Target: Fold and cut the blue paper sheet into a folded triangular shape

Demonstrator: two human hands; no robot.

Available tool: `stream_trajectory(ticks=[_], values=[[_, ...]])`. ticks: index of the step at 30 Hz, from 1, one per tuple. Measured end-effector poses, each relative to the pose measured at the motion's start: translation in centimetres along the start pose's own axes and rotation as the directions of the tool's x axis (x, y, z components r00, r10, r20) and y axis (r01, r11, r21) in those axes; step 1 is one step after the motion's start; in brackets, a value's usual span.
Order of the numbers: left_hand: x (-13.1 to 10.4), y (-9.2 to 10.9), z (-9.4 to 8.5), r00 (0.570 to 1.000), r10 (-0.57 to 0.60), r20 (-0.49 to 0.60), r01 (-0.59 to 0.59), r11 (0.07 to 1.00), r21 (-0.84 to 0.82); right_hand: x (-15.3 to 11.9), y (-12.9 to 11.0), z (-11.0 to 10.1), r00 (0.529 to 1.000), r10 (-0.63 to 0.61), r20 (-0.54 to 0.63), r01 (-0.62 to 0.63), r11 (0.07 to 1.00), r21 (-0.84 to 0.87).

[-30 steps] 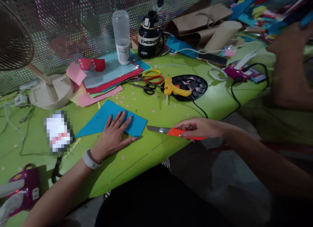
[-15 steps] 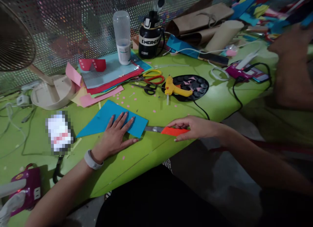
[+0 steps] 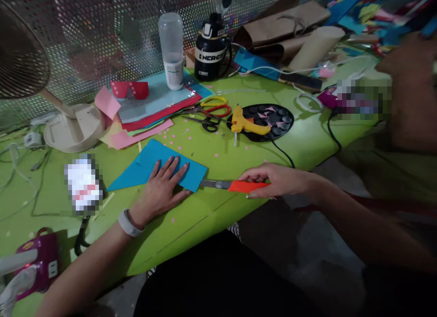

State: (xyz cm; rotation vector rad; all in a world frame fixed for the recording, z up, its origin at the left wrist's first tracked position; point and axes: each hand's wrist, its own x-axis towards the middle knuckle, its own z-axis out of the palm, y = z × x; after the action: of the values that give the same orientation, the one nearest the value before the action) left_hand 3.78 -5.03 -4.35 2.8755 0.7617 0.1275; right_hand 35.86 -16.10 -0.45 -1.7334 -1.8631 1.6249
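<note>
Flat on the green table lies a folded blue paper [image 3: 136,169], pointed at its left end. Pressing down on it is my left hand [image 3: 167,183], fingers spread. My right hand [image 3: 271,183] is closed round the orange handle of a pair of scissors [image 3: 249,186]. Their grey blades point left and meet the paper's right edge; the blade tips are hidden by the paper, so whether they lie under it or inside the fold I cannot tell.
Beyond the paper are a yellow glue gun [image 3: 249,123] on a black palette, scissors [image 3: 216,108], a black bottle [image 3: 209,53] and a clear bottle [image 3: 172,53]. A fan [image 3: 73,126] and a phone [image 3: 83,183] stand left. Another person's arm [image 3: 409,80] shows at right.
The scissors and my right hand have shifted slightly to the right, with a little more blade showing. My left hand stays on the paper.
</note>
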Motion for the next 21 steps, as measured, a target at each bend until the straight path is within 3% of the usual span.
stream_trajectory(ticks=[6,10,21], values=[[0.26,-0.3,0.62,0.999,-0.042,-0.032,0.042,0.999,0.016,-0.19,0.01,0.18,0.998,0.005,0.058,-0.002,0.999,-0.055],[0.21,-0.38,0.69,0.999,-0.036,-0.034,0.036,0.999,0.011,-0.14,-0.24,0.47,0.998,-0.056,0.005,0.056,0.995,-0.086],[0.09,0.06,0.0,1.0,-0.015,0.001,0.015,1.0,0.012,0.43,-0.2,0.65,0.993,-0.073,-0.093,0.055,0.981,-0.184]])
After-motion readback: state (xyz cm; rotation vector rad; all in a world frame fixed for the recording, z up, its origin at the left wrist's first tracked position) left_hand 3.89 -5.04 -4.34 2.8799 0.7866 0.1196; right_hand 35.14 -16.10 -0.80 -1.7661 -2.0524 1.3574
